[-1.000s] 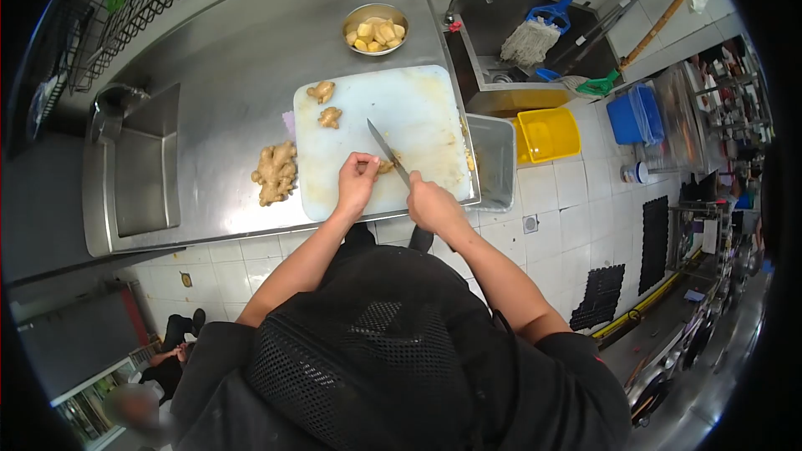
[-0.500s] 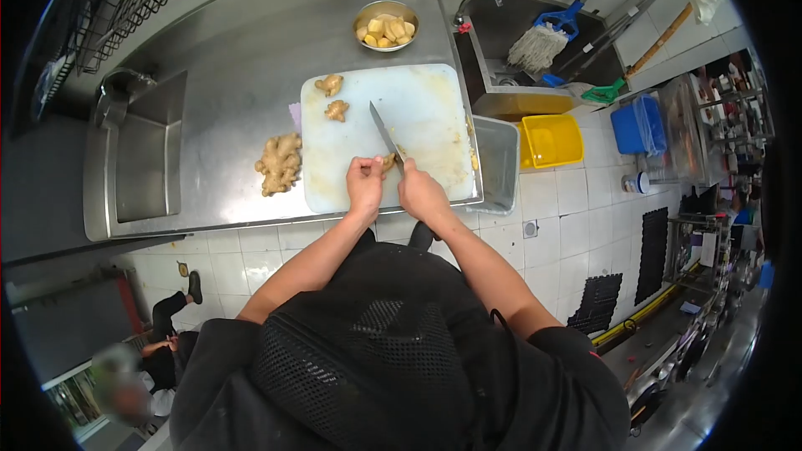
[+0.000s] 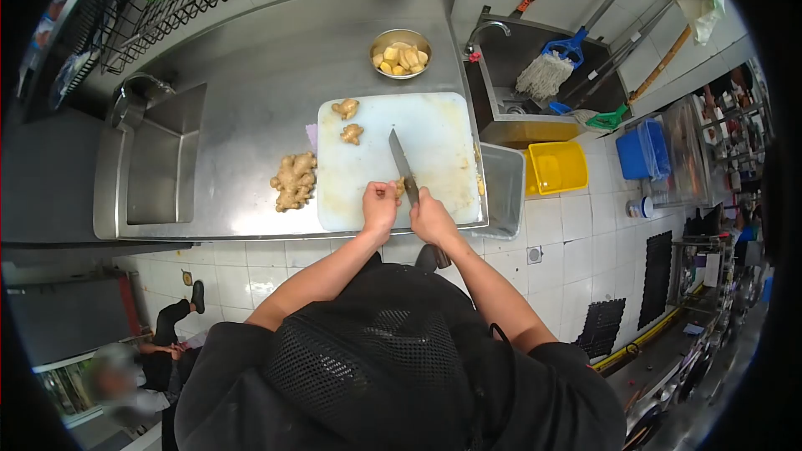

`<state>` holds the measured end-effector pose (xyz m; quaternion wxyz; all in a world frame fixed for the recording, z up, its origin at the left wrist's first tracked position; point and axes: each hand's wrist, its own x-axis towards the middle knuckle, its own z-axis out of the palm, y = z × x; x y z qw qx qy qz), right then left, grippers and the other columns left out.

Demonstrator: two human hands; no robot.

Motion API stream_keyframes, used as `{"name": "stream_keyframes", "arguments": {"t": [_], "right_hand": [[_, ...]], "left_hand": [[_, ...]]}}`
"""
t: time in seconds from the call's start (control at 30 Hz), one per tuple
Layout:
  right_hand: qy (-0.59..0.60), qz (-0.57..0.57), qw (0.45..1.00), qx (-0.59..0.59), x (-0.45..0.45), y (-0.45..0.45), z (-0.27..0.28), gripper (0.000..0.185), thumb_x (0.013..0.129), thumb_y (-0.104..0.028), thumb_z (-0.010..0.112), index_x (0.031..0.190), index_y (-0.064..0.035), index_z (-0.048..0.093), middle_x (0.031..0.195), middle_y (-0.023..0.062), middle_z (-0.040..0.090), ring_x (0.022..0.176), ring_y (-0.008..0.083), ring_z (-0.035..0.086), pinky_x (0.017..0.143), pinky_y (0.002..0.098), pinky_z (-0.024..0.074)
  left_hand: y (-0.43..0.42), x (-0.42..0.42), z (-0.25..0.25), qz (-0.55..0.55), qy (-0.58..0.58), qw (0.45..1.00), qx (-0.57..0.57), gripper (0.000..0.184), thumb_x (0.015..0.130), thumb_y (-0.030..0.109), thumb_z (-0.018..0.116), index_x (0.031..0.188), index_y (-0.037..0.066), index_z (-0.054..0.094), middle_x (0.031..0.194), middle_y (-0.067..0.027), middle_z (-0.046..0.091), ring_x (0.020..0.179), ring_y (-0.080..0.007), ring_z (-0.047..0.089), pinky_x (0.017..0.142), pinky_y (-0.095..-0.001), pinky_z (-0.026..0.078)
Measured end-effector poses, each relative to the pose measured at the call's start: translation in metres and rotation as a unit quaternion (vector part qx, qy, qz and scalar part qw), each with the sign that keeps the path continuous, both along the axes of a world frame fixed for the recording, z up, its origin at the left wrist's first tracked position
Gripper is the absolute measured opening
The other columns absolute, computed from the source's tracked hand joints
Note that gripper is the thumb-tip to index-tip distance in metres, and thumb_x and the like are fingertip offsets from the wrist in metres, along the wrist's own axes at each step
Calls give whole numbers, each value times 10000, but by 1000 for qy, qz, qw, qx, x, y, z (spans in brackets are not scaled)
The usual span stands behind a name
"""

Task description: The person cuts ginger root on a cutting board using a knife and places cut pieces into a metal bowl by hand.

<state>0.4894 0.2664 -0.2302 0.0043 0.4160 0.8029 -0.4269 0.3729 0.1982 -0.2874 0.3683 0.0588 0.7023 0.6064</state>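
White plastic makes up the cutting board (image 3: 447, 138), which lies near the front edge of the steel counter (image 3: 242, 125). The left hand (image 3: 380, 205) pinches a small ginger piece (image 3: 400, 188) between its fingertips, low on the board, partly hidden by the fingers. The right hand (image 3: 433, 216) is closed around the handle of a knife (image 3: 400, 155), whose blade slants across the board with the tip pointing away from the person. The blade lies right against the pinched piece; whether its edge cuts into the flesh is too small to tell. Two knobbly ginger chunks (image 3: 352, 134) sit near the board's far left corner, one just beyond the other. A bigger ginger root (image 3: 294, 181) rests on the counter just left of the board. Beyond the board stands a metal bowl (image 3: 402, 36) holding pale yellow pieces (image 3: 405, 59). A grey bin (image 3: 505, 192) stands beside the counter's right end, next to a yellow tub (image 3: 558, 169).
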Motion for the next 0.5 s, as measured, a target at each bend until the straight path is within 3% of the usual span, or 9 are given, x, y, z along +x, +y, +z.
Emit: {"name": "stream_keyframes", "arguments": {"t": [0.13,0.23,0.3,0.43,0.5], "right_hand": [[13,-2,1000,-6,-3,-3,-2,263,942,-113,524,1115,76,464,868,373,661,865,534,660,792,598,514],[19,-10,1000,-8,-4,-4,5,246,960,-113,504,1096,89,467,839,391,645,830,550,650,776,596,508],[21,-11,999,-27,-4,-2,11,246,960,-107,497,1107,88,466,837,386,648,824,545,652,769,588,514],[40,-14,999,-9,-9,-3,-8,246,962,-116,502,1098,87,476,838,384,648,810,540,655,765,578,521],[76,-59,993,-65,-9,8,-19,229,949,-116,532,1093,60,500,887,346,677,877,528,660,814,580,524]], "left_hand": [[1,6,-4,19,10,1000,21,198,1023,200,628,1053,8,593,936,-73,633,764,-133,621,677,-273,529],[3,1,1,22,4,1000,7,197,1027,174,603,1097,-9,623,884,-76,645,706,-136,619,661,-281,531],[3,-5,6,-16,-22,999,-22,234,1036,165,586,1165,-23,638,1006,-90,651,814,-150,631,717,-286,555],[4,-11,8,-13,-52,998,-38,230,1028,157,598,1155,-27,655,1027,-95,656,836,-154,635,732,-288,561],[4,-12,7,-41,-25,999,-7,224,999,126,639,1155,-33,659,1043,-101,654,841,-150,629,746,-281,566]]}}
